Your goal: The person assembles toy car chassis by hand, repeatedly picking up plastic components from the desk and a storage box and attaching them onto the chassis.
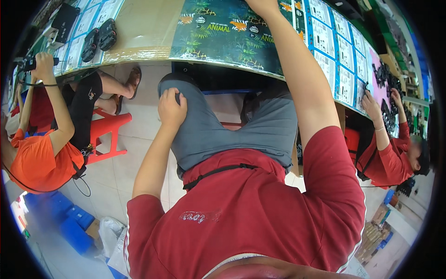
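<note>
My left hand [172,109] rests on my left thigh near the knee, its fingers curled. A small dark bit shows between thumb and fingers, too small to name. My right arm reaches forward over the table, and my right hand [263,6] is cut off by the upper edge, so its fingers are hidden. Under that arm lies a dark green sheet [223,44] printed with animals and leaves, forming part of the tabletop. To its left is a brown, taped cardboard surface [144,28].
Two black car-shaped parts [99,41] lie on printed sheets at the table's left. A person in orange [44,158] holds a black tool [30,63] there, beside a red stool [109,135]. At right, a person in red [383,158] handles small black parts [383,76].
</note>
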Action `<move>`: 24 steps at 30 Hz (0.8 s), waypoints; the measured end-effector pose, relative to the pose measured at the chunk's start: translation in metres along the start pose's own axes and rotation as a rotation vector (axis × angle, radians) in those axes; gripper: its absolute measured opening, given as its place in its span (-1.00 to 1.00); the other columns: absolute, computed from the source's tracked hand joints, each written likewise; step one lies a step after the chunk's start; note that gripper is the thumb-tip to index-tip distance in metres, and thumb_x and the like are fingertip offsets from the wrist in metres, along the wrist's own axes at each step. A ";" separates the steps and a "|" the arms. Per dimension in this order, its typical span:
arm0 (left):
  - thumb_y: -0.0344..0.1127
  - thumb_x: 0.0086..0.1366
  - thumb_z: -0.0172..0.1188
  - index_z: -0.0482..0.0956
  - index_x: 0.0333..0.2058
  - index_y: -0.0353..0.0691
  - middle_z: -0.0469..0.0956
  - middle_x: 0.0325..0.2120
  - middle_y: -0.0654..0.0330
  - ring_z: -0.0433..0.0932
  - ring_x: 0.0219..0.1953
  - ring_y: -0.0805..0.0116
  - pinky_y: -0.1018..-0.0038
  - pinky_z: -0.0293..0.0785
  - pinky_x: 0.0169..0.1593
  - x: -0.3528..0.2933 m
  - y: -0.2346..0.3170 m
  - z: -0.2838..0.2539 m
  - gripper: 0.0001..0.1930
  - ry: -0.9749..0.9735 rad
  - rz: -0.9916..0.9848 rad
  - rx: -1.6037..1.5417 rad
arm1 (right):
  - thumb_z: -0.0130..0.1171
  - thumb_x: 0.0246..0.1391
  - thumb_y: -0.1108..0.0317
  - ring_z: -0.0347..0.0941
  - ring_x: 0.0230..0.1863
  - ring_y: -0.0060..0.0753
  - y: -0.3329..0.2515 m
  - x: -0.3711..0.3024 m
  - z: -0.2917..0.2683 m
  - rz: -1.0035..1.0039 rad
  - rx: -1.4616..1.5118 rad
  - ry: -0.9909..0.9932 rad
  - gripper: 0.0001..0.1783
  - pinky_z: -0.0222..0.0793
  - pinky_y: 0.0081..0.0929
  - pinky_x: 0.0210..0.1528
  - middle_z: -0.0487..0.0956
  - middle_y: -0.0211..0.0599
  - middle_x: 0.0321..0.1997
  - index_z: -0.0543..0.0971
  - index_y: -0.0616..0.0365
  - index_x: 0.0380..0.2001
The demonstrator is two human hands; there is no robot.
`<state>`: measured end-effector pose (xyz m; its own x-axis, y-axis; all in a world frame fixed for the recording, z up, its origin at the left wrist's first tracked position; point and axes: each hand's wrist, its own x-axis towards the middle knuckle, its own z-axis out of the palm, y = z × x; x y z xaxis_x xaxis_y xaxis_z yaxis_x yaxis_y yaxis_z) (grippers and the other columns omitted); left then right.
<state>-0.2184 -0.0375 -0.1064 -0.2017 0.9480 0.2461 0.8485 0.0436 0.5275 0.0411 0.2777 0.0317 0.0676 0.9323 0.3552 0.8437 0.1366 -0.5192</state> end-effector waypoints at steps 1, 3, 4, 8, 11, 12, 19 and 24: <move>-0.35 0.20 0.21 0.52 -0.24 -0.24 0.53 -0.32 0.01 0.54 -0.22 -0.08 0.12 0.47 -0.13 0.004 -0.003 -0.002 -0.83 -0.030 0.015 -0.001 | 0.40 0.00 -0.10 0.40 0.24 0.17 -0.006 0.007 0.004 -0.018 -0.013 -0.010 -0.09 0.33 -0.05 0.28 0.47 0.14 0.22 0.38 0.28 0.27; -0.35 0.20 0.21 0.52 -0.25 -0.25 0.53 -0.34 0.01 0.55 -0.23 -0.08 0.13 0.47 -0.14 -0.008 -0.016 -0.007 -0.84 0.018 -0.014 0.010 | 0.41 -0.03 -0.06 0.41 0.23 0.18 -0.023 -0.011 -0.004 -0.158 0.189 -0.194 -0.13 0.33 -0.02 0.27 0.50 0.13 0.19 0.43 0.27 0.23; -0.35 0.20 0.21 0.52 -0.26 -0.25 0.53 -0.36 0.01 0.55 -0.24 -0.08 0.13 0.48 -0.15 -0.009 -0.016 -0.007 -0.84 0.053 -0.010 -0.009 | 0.44 -0.07 0.01 0.43 0.21 0.17 -0.030 -0.008 0.004 -0.140 -0.095 -0.170 -0.18 0.34 -0.06 0.26 0.53 0.13 0.17 0.48 0.28 0.19; -0.35 0.20 0.21 0.53 -0.28 -0.24 0.51 -0.39 0.04 0.54 -0.28 -0.02 0.18 0.46 -0.18 -0.015 -0.016 -0.006 -0.85 0.025 -0.094 -0.068 | 0.46 -0.10 0.14 0.47 0.15 0.15 0.015 -0.037 -0.026 -0.257 0.041 -0.083 -0.30 0.38 -0.14 0.23 0.58 0.13 0.05 0.53 0.33 0.07; -0.36 0.20 0.21 0.54 -0.30 -0.25 0.49 -0.44 0.07 0.51 -0.37 0.06 0.22 0.44 -0.24 -0.009 -0.010 -0.004 -0.87 0.030 -0.117 -0.084 | 0.43 0.04 0.27 0.49 0.20 -0.03 0.087 -0.079 -0.081 -0.389 0.091 -0.262 -0.40 0.42 -0.26 0.20 0.51 -0.06 0.25 0.53 0.06 0.17; -0.35 0.21 0.22 0.54 -0.30 -0.26 0.47 -0.46 0.08 0.48 -0.40 0.09 0.23 0.42 -0.27 -0.007 -0.012 -0.002 -0.87 0.043 -0.096 -0.097 | 0.40 0.06 0.37 0.47 0.23 -0.06 0.107 -0.097 -0.107 -0.384 0.153 -0.376 -0.40 0.37 -0.28 0.26 0.51 -0.10 0.24 0.50 0.05 0.20; -0.33 0.23 0.20 0.54 -0.33 -0.26 0.43 -0.51 0.11 0.43 -0.46 0.11 0.23 0.39 -0.31 0.013 0.007 0.022 -0.88 -0.044 0.007 -0.114 | 0.17 -0.06 0.49 0.43 0.24 0.02 0.199 -0.164 -0.188 -0.128 -0.114 0.125 -0.42 0.36 -0.25 0.27 0.48 -0.05 0.24 0.54 0.12 0.14; -0.32 0.22 0.19 0.54 -0.33 -0.26 0.43 -0.50 0.11 0.43 -0.46 0.10 0.23 0.38 -0.32 0.017 0.029 0.037 -0.87 -0.074 0.092 -0.090 | 0.34 0.05 0.18 0.42 0.05 0.08 0.195 -0.197 -0.160 0.188 -0.101 0.533 -0.50 0.37 -0.15 0.12 0.50 0.13 -0.07 0.56 0.30 -0.02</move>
<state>-0.1786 -0.0088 -0.1171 -0.0860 0.9675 0.2378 0.8138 -0.0695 0.5769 0.2775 0.0666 -0.0150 0.4588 0.6365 0.6200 0.8359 -0.0724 -0.5441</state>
